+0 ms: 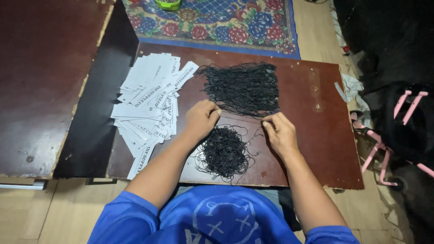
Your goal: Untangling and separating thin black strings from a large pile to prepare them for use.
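Over at nine o'clock, white paper tags fan across the brown worktop. The left hand has its grip curled shut, pinching a thin black cord at the straight cord bundle, which sits at twelve o'clock. Down at six o'clock lies a tangled cord heap. The right hand pinches closed on the same strand. The risk: a snag could drag neighbouring cords loose, knotting the bundle.

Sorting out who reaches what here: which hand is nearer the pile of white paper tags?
Left. The left hand rests just beside the white paper tags, almost at their right edge. The right hand is farther off, across the black strings.
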